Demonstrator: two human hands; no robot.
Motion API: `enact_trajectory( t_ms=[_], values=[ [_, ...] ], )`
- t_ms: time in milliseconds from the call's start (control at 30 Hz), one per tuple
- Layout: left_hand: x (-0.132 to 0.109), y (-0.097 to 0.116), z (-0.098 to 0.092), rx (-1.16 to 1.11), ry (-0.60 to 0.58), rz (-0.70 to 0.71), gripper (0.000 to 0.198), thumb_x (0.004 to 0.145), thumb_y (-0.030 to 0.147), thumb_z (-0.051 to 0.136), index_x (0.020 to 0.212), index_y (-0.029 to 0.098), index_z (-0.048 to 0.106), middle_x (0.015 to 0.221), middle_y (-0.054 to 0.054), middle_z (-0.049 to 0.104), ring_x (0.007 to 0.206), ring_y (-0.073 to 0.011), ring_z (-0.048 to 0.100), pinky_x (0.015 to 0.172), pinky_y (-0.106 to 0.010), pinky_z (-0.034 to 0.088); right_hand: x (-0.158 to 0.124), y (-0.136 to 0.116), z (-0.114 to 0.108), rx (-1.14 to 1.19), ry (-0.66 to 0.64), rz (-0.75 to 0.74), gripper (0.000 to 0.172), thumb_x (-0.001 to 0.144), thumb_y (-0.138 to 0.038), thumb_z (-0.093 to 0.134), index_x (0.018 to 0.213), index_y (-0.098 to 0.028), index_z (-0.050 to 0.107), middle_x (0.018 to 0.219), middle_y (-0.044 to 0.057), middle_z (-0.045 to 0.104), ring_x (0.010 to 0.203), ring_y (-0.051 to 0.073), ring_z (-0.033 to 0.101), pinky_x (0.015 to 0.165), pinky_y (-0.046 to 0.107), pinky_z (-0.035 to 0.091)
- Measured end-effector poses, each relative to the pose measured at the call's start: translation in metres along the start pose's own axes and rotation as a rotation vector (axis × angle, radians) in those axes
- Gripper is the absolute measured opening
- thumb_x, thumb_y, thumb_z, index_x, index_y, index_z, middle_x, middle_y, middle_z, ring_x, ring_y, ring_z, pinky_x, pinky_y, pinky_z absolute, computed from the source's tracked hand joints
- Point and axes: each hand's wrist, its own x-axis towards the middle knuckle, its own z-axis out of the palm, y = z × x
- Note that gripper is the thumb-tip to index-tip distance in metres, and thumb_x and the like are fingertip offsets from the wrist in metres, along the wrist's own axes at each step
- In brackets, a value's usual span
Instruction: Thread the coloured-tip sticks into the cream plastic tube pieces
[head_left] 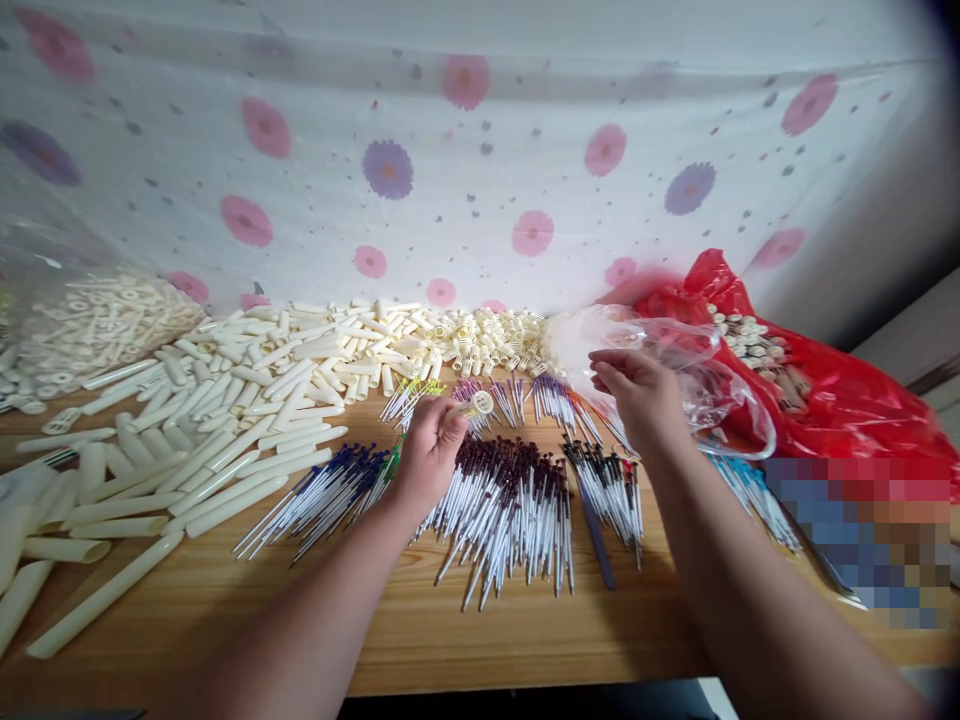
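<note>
At the far left a sack (90, 320) of small cream rings slumps against the cloth. Beside it cream tubes (247, 390) lie heaped, short ones at the back and long ones toward you. Blue-tipped refills (322, 495) fan out next to them.

Your left hand (427, 450) is clenched on one barrel (474, 406), held just above the refills with its open round end poking out past thumb and forefinger. It looks like hollow plastic: light, stiff and smooth, so it will probably slip or roll if held loosely. Grip it around the body, not by the thin rim.

Behind the hand sits a pile of springs (487, 335), which are likely to tangle. In front lie dark-tipped refills (510, 500), thin and probably easy to bend, so they are best taken by the shaft.

Your right hand (637, 395) is at the mouth of a clear bag (675, 365), fingers bent against the film. You cannot tell whether it pinches anything. The film looks soft and crinkly and gives no firm hold. A red bag (840, 410) beyond it holds small pale pieces.

The table (480, 640) is flat bare wood with its front edge close to you, so round parts could roll off. A flowered cloth (480, 170) closes the back.
</note>
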Motion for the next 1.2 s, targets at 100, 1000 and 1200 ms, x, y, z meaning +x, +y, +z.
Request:
enact_trajectory(
  t_ms=[100,1000,1200],
  values=[
    [-0.002,-0.005,0.004,-0.144,-0.024,-0.101,0.04,0.085,0.058,0.041,0.081,0.021,0.054,0.081,-0.003,0.051,0.078,-0.0179,0.051,0.075,-0.031,0.042,0.024,0.033,-0.019,-0.622,-0.358,0.093,0.024,0.077,-0.023,0.051,0.09,-0.014,0.069,0.075,0.005,0.068,0.067,0.015,0.06,0.061,0.023,0.043],
    [-0.002,-0.004,0.01,-0.187,-0.151,-0.234,0.032,0.081,0.048,0.055,0.074,0.018,0.045,0.069,0.004,0.04,0.066,-0.0121,0.04,0.065,-0.024,0.035,0.016,0.069,0.001,-1.025,-0.422,0.177,0.027,0.073,-0.019,0.051,0.092,-0.016,0.069,0.092,0.013,0.07,0.086,0.024,0.065,0.068,0.027,0.041],
    [-0.002,-0.004,0.01,-0.169,-0.169,-0.26,0.027,0.08,0.045,0.056,0.077,0.019,0.048,0.07,0.004,0.044,0.067,-0.0126,0.042,0.066,-0.023,0.035,0.017,0.079,0.003,-1.005,-0.396,0.192,0.028,0.071,-0.016,0.053,0.094,-0.016,0.068,0.094,0.012,0.07,0.087,0.022,0.064,0.069,0.025,0.04]
  ],
)
